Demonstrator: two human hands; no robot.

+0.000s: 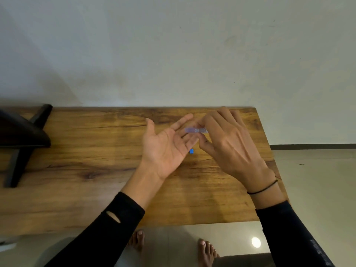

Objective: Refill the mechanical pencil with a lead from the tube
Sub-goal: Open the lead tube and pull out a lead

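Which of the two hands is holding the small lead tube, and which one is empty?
The right hand, seen from its back, pinches the lead tube. The left hand is empty, palm up with open fingers under the tube's end.

Table [96,189] bare before my wrists and to my left. Small blue piece [191,151] lies just under my hands. Dark stand [21,139] blocks the far-left corner.

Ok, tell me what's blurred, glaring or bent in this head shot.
Head view: the lead tube in the right hand is motion-blurred, its label unreadable; the open left hand is sharper. A bright light reflection glares off the floor. Wide-angle distortion splays the table edge outward. The small blue piece stays crisp.
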